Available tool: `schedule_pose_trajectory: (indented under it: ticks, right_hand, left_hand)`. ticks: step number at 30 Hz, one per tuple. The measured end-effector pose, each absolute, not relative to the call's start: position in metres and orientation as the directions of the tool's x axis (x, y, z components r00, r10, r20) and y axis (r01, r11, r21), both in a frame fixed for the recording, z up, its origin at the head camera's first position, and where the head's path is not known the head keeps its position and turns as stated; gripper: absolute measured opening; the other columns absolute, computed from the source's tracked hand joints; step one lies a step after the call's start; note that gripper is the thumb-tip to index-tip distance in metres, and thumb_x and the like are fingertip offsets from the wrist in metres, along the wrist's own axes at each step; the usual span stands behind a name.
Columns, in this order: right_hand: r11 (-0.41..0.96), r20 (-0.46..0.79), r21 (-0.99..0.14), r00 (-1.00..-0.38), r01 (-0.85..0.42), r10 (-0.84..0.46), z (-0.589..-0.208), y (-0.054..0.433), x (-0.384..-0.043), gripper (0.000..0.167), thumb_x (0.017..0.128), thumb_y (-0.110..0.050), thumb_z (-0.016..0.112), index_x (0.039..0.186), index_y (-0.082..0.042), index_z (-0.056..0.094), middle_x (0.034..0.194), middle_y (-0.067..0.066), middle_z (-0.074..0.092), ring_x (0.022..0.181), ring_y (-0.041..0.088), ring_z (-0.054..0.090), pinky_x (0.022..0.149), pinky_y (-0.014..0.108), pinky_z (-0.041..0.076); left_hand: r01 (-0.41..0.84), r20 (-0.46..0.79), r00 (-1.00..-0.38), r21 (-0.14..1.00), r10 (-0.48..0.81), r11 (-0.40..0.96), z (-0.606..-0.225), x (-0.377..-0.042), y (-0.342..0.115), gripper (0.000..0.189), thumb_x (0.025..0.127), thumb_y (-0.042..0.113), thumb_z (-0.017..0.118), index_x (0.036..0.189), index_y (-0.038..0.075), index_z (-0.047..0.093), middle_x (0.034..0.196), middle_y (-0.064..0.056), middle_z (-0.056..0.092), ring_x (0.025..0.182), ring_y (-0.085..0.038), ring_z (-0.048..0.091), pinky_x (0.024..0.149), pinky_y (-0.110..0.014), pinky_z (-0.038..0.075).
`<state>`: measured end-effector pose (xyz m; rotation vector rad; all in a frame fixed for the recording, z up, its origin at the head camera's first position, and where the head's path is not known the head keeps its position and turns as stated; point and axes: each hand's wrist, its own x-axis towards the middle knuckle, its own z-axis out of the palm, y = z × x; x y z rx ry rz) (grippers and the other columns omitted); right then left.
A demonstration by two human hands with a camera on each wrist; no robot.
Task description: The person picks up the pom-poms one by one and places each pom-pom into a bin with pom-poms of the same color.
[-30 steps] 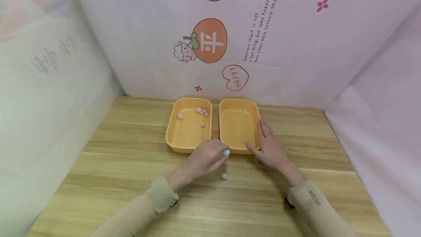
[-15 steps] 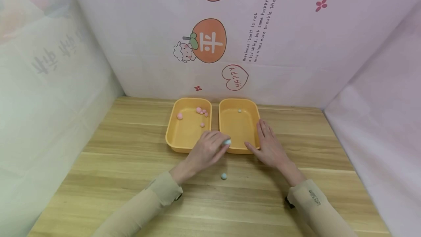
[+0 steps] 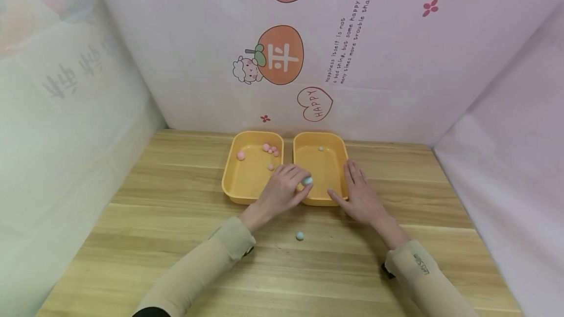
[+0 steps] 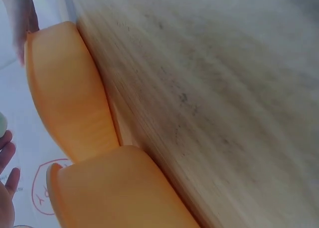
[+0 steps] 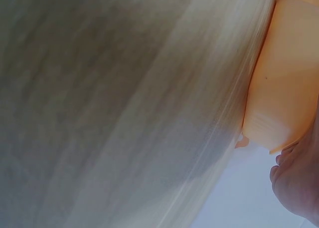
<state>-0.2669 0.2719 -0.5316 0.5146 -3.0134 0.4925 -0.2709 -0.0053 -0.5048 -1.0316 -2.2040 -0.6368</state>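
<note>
My left hand [image 3: 282, 191] pinches a pale blue ball [image 3: 307, 180] between thumb and fingers, over the near left corner of the right yellow tray [image 3: 320, 201]. The left wrist view catches part of that hand [image 4: 7, 180] and the ball [image 4: 2, 124] at its left edge. My right hand [image 3: 362, 199] lies with straight fingers along the right tray's right side, its thumb at the near rim. Inside this tray, one small pale ball [image 3: 320, 148] sits near the far wall. Another pale blue ball [image 3: 300, 236] rests on the table in front of the trays.
To the left stands a second yellow tray [image 3: 246, 200] with several pink balls, among them a larger one [image 3: 241, 155]. Both trays are on a wooden table [image 3: 176, 199], close to a printed white cloth wall [image 3: 374, 111]. More cloth hangs at the left and right.
My left hand has moved forward and slightly right, carrying the pale blue ball from the near rim to over the right tray. My right hand has stayed in place.
</note>
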Motion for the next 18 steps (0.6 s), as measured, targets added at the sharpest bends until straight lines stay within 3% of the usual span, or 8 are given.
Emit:
schedule_pose_trajectory:
  ticks: [10, 18]
  right_hand:
    - [0.89, 0.09, -0.327, -0.947, -0.319, -0.307, -0.531, 0.272, -0.267, 0.104, 0.112, -0.062, 0.049, 0.172, 0.011, 0.005, 0.183, 0.031, 0.002, 0.172, 0.049, 0.006, 0.14, 0.066, 0.015]
    - [0.889, 0.107, -0.325, -0.946, -0.324, -0.306, -0.532, 0.271, -0.266, 0.103, 0.112, -0.06, 0.05, 0.171, 0.012, 0.008, 0.183, 0.032, 0.005, 0.171, 0.05, 0.009, 0.138, 0.067, 0.018]
  left_hand:
    - [0.777, 0.702, -0.583, 0.334, 0.41, 0.533, -0.51, -0.296, 0.015, 0.011, 0.102, 0.011, 0.077, 0.112, 0.005, 0.074, 0.106, -0.007, 0.078, 0.101, -0.022, 0.073, 0.092, -0.035, 0.064]
    - [0.718, 0.647, -0.667, 0.428, 0.369, 0.549, -0.513, -0.311, 0.025, 0.008, 0.103, 0.011, 0.076, 0.107, 0.005, 0.074, 0.102, -0.006, 0.079, 0.097, -0.022, 0.074, 0.089, -0.037, 0.064]
